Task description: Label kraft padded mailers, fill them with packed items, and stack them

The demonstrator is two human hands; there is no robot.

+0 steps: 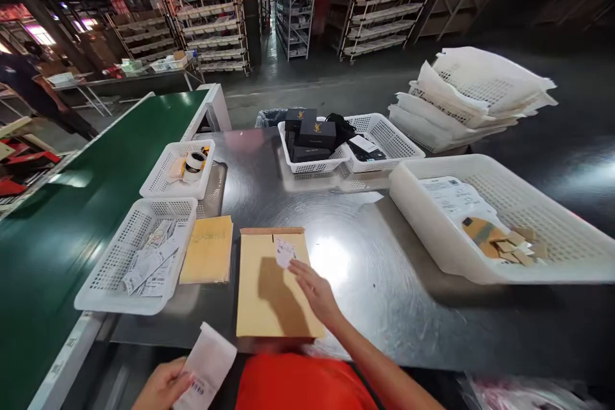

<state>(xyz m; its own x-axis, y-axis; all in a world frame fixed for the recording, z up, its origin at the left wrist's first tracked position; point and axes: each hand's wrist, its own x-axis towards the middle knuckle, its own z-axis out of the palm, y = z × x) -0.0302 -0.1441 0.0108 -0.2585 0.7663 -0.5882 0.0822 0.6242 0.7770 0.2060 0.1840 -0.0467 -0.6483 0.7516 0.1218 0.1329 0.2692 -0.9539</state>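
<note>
OK, left hand (166,384): thumb and fingers closed on a white rectangular paper slip with a printed barcode (211,359). Right hand (314,291): fingers nearly straight, tips at a small white printed paper label (286,252) over the flat tan cardboard box (259,256); can't tell if it's pinched or just touched. Box sits right under that hand, on the shiny, swirl-scratched metal table (355,307).

Containers: beyond my left hand, a white perforated plastic basket (98,295) of printed slips; past it, a smaller white basket (156,184) with tape rolls. Far ahead of my right hand, a white plastic tray (312,166) of black boxes (317,133), touching another white perforated tray (408,148) with black items. Right of my right hand, a big white plastic bin (432,240): white printed sheets, brown cardboard pieces.

Readable: gold YSL monogram on the black boxes. Label and slip print too small.
</note>
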